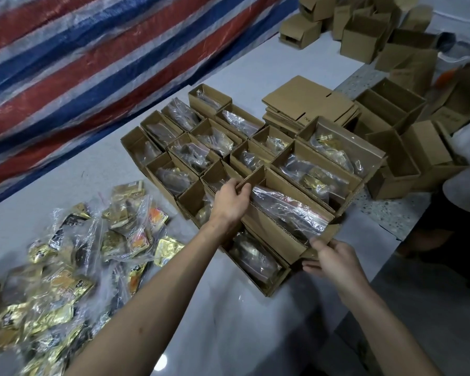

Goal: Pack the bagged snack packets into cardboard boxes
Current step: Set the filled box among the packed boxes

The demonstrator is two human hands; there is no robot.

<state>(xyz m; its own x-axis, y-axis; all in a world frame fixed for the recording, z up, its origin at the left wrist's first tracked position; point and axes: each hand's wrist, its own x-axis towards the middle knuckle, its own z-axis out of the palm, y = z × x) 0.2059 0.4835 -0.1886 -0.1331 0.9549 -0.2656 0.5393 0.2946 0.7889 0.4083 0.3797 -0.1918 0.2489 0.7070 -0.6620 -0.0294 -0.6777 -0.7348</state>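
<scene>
Head view: left hand (229, 203) grips far flap, right hand (334, 257) pinches near flap of cardboard box (272, 232); snack bag (288, 210) inside; next, probably close flaps.

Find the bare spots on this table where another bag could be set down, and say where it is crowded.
Free: bare table between the striped tarp and the bag pile; the strip between the forearms, before the filled boxes; the far stretch beyond them. Crowded: the box block and the empty boxes to its right.
</scene>
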